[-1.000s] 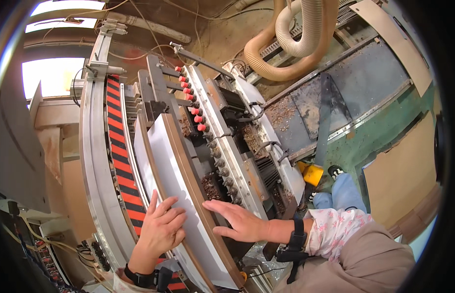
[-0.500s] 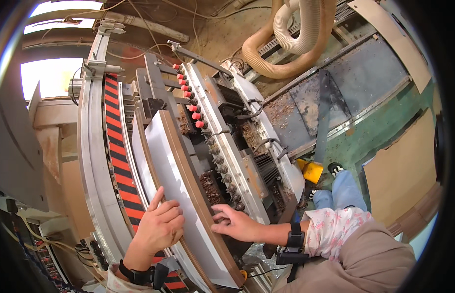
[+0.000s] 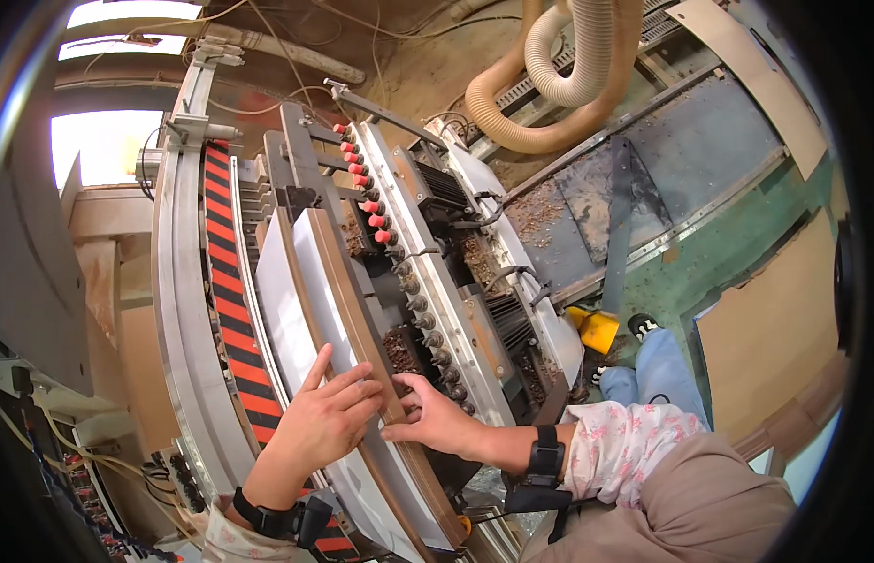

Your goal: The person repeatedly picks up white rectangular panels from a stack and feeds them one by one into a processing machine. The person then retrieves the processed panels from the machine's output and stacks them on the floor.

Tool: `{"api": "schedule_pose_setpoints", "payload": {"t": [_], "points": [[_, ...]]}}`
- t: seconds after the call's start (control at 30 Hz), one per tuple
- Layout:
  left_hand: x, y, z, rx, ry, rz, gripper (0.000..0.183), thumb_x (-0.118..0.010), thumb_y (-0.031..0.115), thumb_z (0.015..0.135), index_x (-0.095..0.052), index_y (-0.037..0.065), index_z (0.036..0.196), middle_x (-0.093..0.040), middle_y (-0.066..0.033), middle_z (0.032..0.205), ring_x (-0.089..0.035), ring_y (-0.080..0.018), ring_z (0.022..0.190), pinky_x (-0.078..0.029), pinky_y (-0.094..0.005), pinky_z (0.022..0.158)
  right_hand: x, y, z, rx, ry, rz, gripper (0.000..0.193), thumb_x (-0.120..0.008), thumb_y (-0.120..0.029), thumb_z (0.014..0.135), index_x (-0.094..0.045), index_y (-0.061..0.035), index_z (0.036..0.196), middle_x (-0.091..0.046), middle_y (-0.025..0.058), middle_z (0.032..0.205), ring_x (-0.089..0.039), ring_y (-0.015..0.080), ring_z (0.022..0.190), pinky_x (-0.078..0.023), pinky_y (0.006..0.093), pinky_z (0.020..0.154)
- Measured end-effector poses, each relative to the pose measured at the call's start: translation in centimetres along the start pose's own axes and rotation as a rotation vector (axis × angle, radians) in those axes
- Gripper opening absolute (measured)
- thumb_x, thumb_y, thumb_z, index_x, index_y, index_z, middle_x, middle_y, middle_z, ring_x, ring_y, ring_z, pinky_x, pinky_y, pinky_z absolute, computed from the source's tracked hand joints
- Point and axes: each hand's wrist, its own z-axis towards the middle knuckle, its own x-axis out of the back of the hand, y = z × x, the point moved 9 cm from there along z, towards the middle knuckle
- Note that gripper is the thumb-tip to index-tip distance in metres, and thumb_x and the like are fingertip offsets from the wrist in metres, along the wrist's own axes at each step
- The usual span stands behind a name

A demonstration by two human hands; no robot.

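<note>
Two long white panels with brown edges stand close together, leaning in the machine bed: a left panel (image 3: 285, 286) and a right panel (image 3: 314, 265). Across their upper edges lies my left hand (image 3: 332, 419), its thumb raised and apart and its fingers stretched toward the right panel. My right hand (image 3: 439, 420) grips the right panel's outer edge from the right, thumb over the brown edge and the other fingers curled behind. The undersides of both hands' fingers are partly hidden.
Left of the panels runs a red-and-black striped guard (image 3: 232, 300). To the right is a drilling rail (image 3: 428, 291) with red-tipped bits and wood chips around it. Ribbed hoses (image 3: 512, 117) hang beyond. A yellow object (image 3: 598, 330) lies near my shoes (image 3: 644, 326).
The left panel has shifted right, narrowing the gap to the right panel. My left hand moved right across the edges, and my right hand moved left and closed on the right panel.
</note>
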Motion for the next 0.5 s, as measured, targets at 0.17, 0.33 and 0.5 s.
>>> {"api": "schedule_pose_setpoints", "payload": {"t": [0.17, 0.33, 0.5], "points": [[1.6, -0.5, -1.2, -0.012, 0.082, 0.016, 0.013, -0.060, 0.006, 0.063, -0.052, 0.007, 0.073, -0.060, -0.0025, 0.089, -0.058, -0.0204, 0.100, -0.026, -0.0538, 0.105, -1.2, -2.2, 0.6, 0.279, 0.162, -0.249, 0.094, -0.077, -0.040, 0.065, -0.026, 0.0008, 0.133, -0.050, 0.0169, 0.118, -0.050, 0.0257, 0.109, -0.040, 0.0338, 0.092], [4.4, -1.7, -5.7, 0.080, 0.235, 0.009, 0.011, -0.052, 0.004, 0.059, -0.050, 0.006, 0.070, -0.056, -0.0057, 0.076, -0.058, -0.0233, 0.090, -0.030, -0.0507, 0.103, -0.8, 0.7, 0.6, -0.017, -0.102, 0.123, 0.057, -0.060, -0.041, 0.084, -0.046, -0.0014, 0.123, -0.058, 0.0098, 0.107, -0.054, 0.0178, 0.100, -0.042, 0.0316, 0.088], [3.8, -1.7, -5.0, 0.142, 0.225, -0.018, 0.014, -0.052, 0.002, 0.059, -0.054, 0.007, 0.072, -0.055, -0.0051, 0.074, -0.058, -0.0228, 0.089, -0.027, -0.0488, 0.104, -0.5, 0.6, 0.8, 0.028, -0.139, 0.237, 0.056, -0.065, -0.031, 0.083, -0.044, -0.0010, 0.125, -0.058, 0.0078, 0.108, -0.054, 0.0124, 0.097, -0.043, 0.0282, 0.085]]}}
